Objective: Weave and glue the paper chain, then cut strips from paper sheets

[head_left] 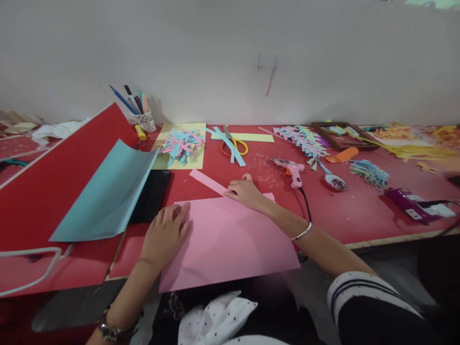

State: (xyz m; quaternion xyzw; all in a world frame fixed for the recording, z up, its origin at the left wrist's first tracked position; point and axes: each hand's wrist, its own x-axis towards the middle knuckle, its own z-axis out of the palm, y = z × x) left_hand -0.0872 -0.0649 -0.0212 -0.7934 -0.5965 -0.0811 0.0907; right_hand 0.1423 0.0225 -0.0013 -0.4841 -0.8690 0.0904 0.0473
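A large pink paper sheet point(230, 239) lies at the front of the red table and overhangs its edge. My left hand point(167, 230) rests on the sheet's left edge, fingers stretched out. Across the sheet's far edge, my right hand point(246, 192) has its fingers closed on a narrow pink paper strip point(206, 181), which slants away to the left. Another bit of pink paper point(269, 196) shows just right of that hand, partly hidden. Beyond my hands lie scissors point(235, 144) with red and yellow handles, with blue paper strips point(230, 146) across them.
Cut paper pieces point(183, 145) are heaped on a yellow sheet point(160, 163). A pink glue gun point(293, 171) lies to the right, its cord trailing forward. To the left are a black tablet-like slab point(153, 196), a blue sheet point(104, 196) and a pen cup point(145, 121).
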